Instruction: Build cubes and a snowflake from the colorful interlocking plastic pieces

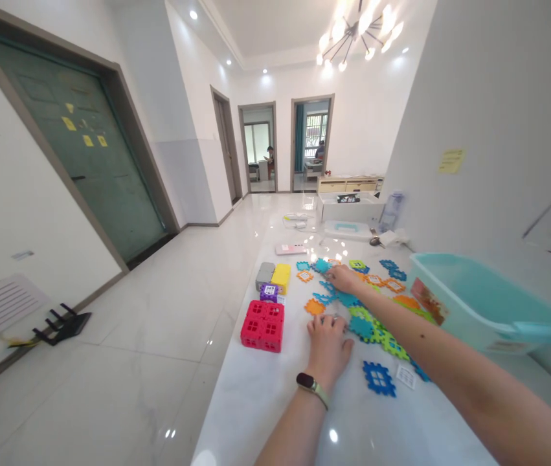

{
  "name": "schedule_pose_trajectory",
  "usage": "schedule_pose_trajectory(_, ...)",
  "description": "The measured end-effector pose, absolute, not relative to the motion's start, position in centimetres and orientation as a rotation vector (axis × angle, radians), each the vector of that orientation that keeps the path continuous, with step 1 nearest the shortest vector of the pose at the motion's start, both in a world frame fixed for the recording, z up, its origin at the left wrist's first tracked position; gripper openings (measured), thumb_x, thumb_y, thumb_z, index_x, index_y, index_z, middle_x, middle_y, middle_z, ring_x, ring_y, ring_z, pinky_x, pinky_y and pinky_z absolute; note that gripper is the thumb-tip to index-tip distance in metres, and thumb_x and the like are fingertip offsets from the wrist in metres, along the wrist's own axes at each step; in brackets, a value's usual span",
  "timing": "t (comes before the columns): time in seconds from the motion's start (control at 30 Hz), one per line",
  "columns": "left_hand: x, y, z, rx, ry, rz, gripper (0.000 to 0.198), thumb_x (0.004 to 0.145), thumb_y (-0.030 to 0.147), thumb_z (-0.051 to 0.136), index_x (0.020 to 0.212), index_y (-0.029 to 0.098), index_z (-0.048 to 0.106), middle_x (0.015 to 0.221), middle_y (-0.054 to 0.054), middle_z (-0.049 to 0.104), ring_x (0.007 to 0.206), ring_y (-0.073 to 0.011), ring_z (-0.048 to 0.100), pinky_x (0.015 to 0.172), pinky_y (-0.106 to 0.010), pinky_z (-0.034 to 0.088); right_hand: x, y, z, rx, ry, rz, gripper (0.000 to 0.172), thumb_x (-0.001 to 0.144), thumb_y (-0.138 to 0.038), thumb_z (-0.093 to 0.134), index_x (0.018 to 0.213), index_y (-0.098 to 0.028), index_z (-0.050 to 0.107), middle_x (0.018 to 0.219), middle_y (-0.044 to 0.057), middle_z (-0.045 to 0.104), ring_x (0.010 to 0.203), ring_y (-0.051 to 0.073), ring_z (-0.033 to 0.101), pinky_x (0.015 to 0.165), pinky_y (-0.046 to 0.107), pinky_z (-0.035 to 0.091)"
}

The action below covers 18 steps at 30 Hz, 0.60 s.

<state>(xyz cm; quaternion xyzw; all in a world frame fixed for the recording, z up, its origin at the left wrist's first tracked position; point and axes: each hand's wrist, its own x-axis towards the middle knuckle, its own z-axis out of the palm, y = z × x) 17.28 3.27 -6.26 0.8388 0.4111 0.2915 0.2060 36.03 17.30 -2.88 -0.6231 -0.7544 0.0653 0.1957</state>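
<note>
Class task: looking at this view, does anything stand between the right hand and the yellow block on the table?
Yes. Flat interlocking plastic pieces lie on the tabletop between them: a teal piece just beyond the right hand, then an orange one beside the yellow block.

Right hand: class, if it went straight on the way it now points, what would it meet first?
Likely the teal piece just beyond the right hand; depth is unclear, so they may already touch.

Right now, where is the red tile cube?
In the head view, the red tile cube sits on the white tabletop, just left of the left hand and below the purple cube.
</note>
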Motion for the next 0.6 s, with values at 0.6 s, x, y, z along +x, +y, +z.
schedule_pose_trajectory(0.6,17.0,4.3,-6.0,2.115,1.141,1.043,0.028,0.094,0.018,0.045,0.114,0.026,0.064,0.108,-0.007,0.069,0.101,-0.0263,0.061,0.089,-0.044,0.046,38.2,10.5,-0.1,-1.758,-1.782,0.022,0.031,0.101,-0.033,0.032,0.085,-0.02,0.056,0.077,0.007,0.065,0.076,0.022,0.061,0.072,0.031,0.045)
